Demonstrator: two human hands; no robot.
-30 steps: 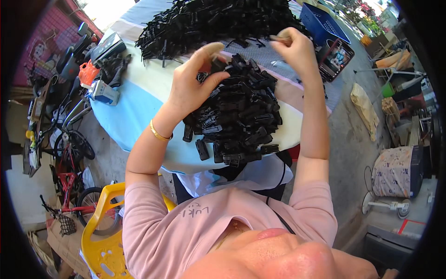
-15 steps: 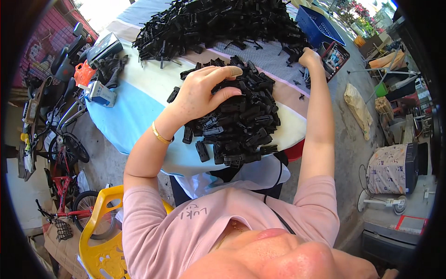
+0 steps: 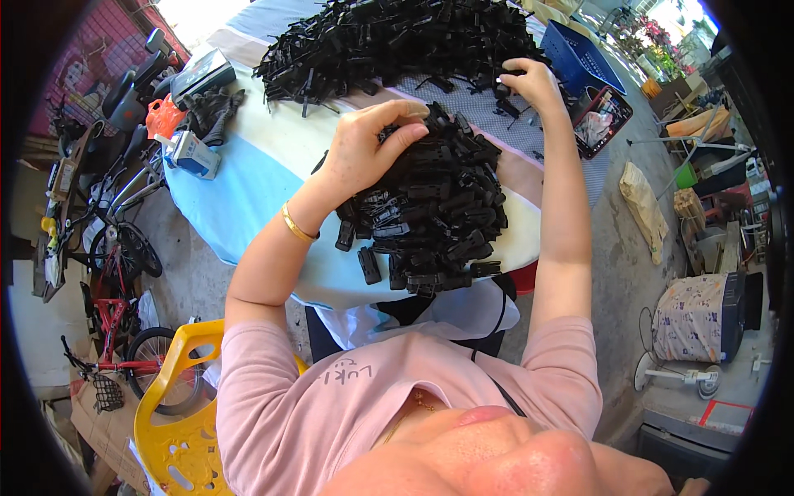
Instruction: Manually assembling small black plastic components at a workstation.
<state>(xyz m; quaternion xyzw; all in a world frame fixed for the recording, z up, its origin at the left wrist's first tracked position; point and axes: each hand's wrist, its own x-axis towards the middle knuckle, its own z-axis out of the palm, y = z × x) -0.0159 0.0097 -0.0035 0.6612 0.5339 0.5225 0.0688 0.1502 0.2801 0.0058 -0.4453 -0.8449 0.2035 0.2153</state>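
Observation:
My left hand (image 3: 372,147) is over the upper left of a near pile of black plastic clip-like pieces (image 3: 438,207). Its fingers bend round toward the thumb, and whatever lies between the tips is hidden. Farther off, my right hand (image 3: 536,87) reaches to the right edge of a larger heap of thin black plastic parts (image 3: 389,45). Thumb and forefinger there are a little apart, and I see no piece held between them. A few loose black parts (image 3: 507,107) lie beside this hand on a grey patterned cloth.
A striped cloth (image 3: 256,178) covers the table. To the right of the heap stand a blue plastic basket (image 3: 575,58) and a phone (image 3: 600,124). At the left are a blue and white carton (image 3: 192,155), an orange bag (image 3: 165,118) and a dark cloth. A yellow chair (image 3: 178,413) is lower left.
My right hand has moved up and left from the small loose parts to the edge of the large heap. The left hand stays by the near pile, its thumb closer to the forefinger.

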